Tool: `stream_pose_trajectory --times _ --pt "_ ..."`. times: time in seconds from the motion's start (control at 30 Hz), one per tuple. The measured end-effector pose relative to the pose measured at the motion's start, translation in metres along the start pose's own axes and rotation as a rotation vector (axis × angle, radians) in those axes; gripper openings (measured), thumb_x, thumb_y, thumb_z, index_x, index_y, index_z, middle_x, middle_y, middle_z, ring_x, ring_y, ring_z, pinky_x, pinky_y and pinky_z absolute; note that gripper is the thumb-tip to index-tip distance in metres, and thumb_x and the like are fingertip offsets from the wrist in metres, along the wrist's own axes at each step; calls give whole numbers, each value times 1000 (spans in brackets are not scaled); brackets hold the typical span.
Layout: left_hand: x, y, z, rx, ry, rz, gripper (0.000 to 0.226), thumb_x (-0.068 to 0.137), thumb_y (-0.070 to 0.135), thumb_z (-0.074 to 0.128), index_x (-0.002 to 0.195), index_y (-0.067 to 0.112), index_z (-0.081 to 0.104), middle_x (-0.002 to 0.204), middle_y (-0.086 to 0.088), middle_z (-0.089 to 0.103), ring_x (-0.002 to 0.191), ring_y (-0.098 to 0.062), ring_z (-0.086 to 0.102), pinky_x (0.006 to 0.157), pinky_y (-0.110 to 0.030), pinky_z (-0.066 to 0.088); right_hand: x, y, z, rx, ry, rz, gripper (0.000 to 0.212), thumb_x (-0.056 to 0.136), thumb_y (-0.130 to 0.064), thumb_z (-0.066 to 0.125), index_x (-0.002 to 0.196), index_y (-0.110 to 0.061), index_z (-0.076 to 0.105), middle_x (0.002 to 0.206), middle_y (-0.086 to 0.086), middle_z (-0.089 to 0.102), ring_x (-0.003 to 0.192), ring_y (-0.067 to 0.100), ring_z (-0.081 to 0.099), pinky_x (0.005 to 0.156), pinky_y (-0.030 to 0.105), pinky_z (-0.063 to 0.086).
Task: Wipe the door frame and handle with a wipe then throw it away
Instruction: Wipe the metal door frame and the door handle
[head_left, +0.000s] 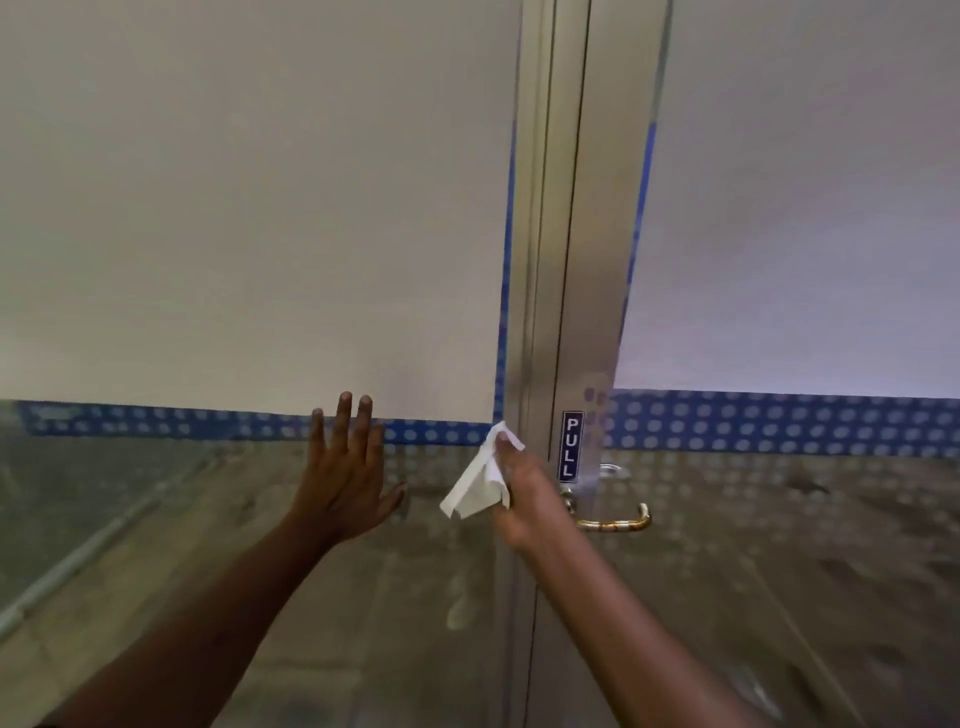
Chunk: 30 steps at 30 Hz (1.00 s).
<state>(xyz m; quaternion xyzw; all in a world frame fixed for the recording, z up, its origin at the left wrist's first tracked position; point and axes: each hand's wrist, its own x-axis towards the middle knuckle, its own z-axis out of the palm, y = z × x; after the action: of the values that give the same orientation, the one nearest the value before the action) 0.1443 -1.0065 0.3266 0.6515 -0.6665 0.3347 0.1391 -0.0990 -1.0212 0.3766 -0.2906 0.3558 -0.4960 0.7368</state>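
- The right hand (522, 493) has its fingers closed around a white wipe (480, 480). The hand is seen from the back, so the fingertips on the far side are hidden.
- The wipe is crumpled. Its top corner pokes up above the hand, and the rest hangs down to the left of it.
- The wipe and the right hand are up against the silver door frame (545, 260), near the frame's left edge.
- The left hand (345, 478) holds nothing. Its fingers are spread wide and point up, with the palm flat toward the glass panel (234, 208) left of the frame.
- Just right of the right hand there is a dark blue sign (570, 447) on the frame. It says PULL in white letters, going down.
- Below the sign is the door handle (621, 519). It is a shiny gold bar that sticks out to the right and curves up at its end. The right hand is near it, but I cannot tell if they touch.
- A blue strip with pale dots (779, 426) runs across the glass on both sides of the frame.
- Above the strip the glass looks white and foggy. Below it the glass is see-through.
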Motion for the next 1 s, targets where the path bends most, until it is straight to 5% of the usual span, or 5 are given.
stream_pose_trajectory --times 0.27,0.43,0.6,0.8,1.0 --pt "81 78 19 -204 112 204 94 84 67 36 146 -2 29 157 -31 20 147 -50 11 115 -69 13 6 -44 -62 14 406 -347 21 92 -18 64 111 -9 59 101 17 68 94 37 67 85 57 54" --pt "120 122 29 -277 166 259 96 87 66 38 150 -4 21 159 -32 14 148 -50 9 112 -71 21 26 -75 -84 -56 680 -608 19 93 -16 61 110 -7 59 105 14 67 90 29 66 80 40 57" --pt "150 154 41 -336 256 262 95 89 65 42 149 -5 22 158 -33 14 146 -51 13 111 -72 23 57 -96 -101 -151 720 -774 6 91 -18 64 86 -17 66 90 7 69 83 24 66 73 32 53" --pt "177 174 61 -287 416 273 104 85 64 57 151 -4 15 162 -27 -1 147 -52 8 115 -72 13 98 -117 -113 -121 755 -862 25 89 -22 66 65 -18 61 60 -10 58 50 -2 50 50 17 43" --pt "184 180 78 -277 467 260 106 84 67 55 150 -5 14 161 -30 2 146 -54 10 117 -68 4 128 -114 -113 -43 693 -844 37 90 -27 66 55 -19 58 54 -12 56 50 1 50 45 13 44"
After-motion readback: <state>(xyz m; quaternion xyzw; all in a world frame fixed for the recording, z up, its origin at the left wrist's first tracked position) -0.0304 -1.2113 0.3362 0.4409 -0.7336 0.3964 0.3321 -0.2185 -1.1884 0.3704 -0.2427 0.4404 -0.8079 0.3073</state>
